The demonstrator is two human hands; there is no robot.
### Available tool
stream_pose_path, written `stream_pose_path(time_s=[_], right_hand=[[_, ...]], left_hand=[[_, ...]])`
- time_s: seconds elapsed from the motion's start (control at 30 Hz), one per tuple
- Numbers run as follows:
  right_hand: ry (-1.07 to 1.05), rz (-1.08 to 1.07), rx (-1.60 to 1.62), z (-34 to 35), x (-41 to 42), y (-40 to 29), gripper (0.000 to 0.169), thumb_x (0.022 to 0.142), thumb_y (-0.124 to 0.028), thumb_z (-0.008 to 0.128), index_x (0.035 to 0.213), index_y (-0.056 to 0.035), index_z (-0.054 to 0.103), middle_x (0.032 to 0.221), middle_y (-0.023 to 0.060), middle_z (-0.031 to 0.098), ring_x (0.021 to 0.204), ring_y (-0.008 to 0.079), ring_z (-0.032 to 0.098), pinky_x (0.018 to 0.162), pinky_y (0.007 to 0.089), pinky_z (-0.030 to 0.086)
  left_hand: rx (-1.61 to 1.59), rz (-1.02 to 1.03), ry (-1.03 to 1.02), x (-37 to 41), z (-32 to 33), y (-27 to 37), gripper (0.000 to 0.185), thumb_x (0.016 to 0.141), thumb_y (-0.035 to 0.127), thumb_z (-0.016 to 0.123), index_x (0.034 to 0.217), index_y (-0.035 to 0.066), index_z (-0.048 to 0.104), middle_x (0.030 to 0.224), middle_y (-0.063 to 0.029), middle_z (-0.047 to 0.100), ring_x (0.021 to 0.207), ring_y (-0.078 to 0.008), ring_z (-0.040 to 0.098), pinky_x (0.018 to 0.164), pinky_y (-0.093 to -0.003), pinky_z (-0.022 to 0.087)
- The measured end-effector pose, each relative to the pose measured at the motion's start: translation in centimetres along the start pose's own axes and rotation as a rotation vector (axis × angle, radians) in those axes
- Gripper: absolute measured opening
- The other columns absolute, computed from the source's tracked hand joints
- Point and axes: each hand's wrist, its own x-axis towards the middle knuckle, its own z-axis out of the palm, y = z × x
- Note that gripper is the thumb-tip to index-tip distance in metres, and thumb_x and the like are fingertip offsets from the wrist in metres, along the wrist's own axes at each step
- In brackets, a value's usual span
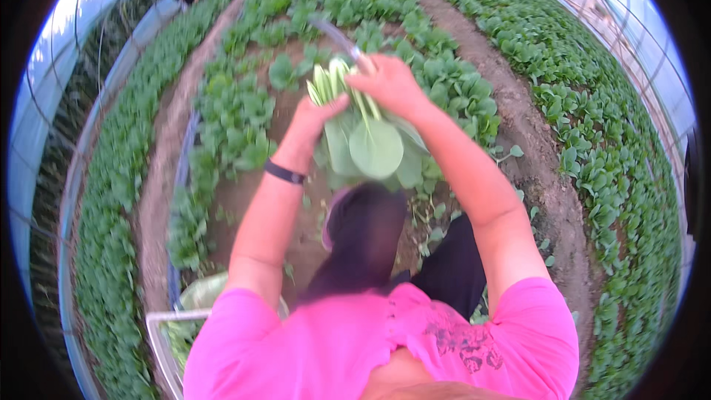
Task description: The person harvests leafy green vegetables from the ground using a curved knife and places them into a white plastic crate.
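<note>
A bunch of leafy greens (376, 147) with pale stems is held up in front of me, its stem ends pointing away and its broad leaves hanging toward my body. My left hand (320, 113) grips the bunch around the stems from the left, thumb across them. In my right hand (389, 82) is a knife (340, 39) with a light handle, its blurred blade slanting up and to the left. The right fingers also reach to the stems beside the handle; whether they hold any stems I cannot tell.
Growing greens (239, 116) surround a patch of bare soil (236, 200). Dirt paths (166, 194) run on both sides. A white crate (161, 339) with cut greens stands at lower left, a pale bag beside it. A blue strip (180, 178) edges the bed. Plastic greenhouse walls curve around.
</note>
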Motion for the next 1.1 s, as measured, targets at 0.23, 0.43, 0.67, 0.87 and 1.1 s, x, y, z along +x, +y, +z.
stream_pose_path(time_s=[0.23,0.43,0.67,0.87,1.1], right_hand=[[-0.199,-0.105,0.121,9.5,0.8,-7.3,0.018,0.080,-0.021,0.066,0.078,-0.0027,0.062,0.068,0.0010,0.058,0.064,0.0089,0.052,0.058,0.0279,0.044],[-0.281,-0.330,-0.088,16.9,-0.4,-10.9,0.029,0.080,-0.029,0.068,0.093,-0.0024,0.065,0.076,0.0046,0.063,0.072,0.0123,0.057,0.066,0.0300,0.045],[-0.545,-0.201,0.117,27.4,-2.8,-13.5,0.028,0.081,-0.025,0.073,0.095,-0.0018,0.067,0.077,-0.0016,0.061,0.073,0.0063,0.053,0.067,0.0234,0.043],[-0.658,-0.318,0.014,32.0,-7.7,-17.5,0.032,0.081,-0.031,0.073,0.092,-0.0026,0.065,0.073,0.0010,0.059,0.068,0.0088,0.050,0.065,0.0260,0.043],[-0.934,-0.366,0.147,35.8,-11.6,-21.0,0.034,0.084,-0.033,0.070,0.098,-0.0030,0.065,0.072,-0.0013,0.058,0.065,0.0071,0.047,0.062,0.0241,0.042]], left_hand=[[-0.173,0.090,0.204,-9.9,-6.6,3.6,0.036,0.084,0.012,0.068,0.117,0.003,0.057,0.105,-0.0053,0.065,0.091,-0.0156,0.064,0.081,-0.0292,0.052],[-0.043,0.365,0.345,-17.9,-8.3,5.4,0.031,0.084,0.013,0.069,0.112,0.005,0.059,0.097,-0.0033,0.066,0.083,-0.0127,0.064,0.076,-0.0280,0.052],[-0.241,0.428,0.599,-25.1,-13.5,3.9,0.045,0.073,0.002,0.076,0.114,0.005,0.058,0.103,-0.0027,0.065,0.094,-0.0127,0.061,0.085,-0.0291,0.050],[-0.207,0.566,0.820,-30.6,-13.0,3.7,0.045,0.071,-0.002,0.076,0.112,0.004,0.058,0.102,-0.0033,0.064,0.095,-0.0133,0.061,0.084,-0.0290,0.050],[-0.303,0.426,0.894,-39.3,-15.0,3.5,0.040,0.073,0.001,0.073,0.111,0.003,0.058,0.098,-0.0060,0.065,0.089,-0.0142,0.063,0.081,-0.0290,0.051]])
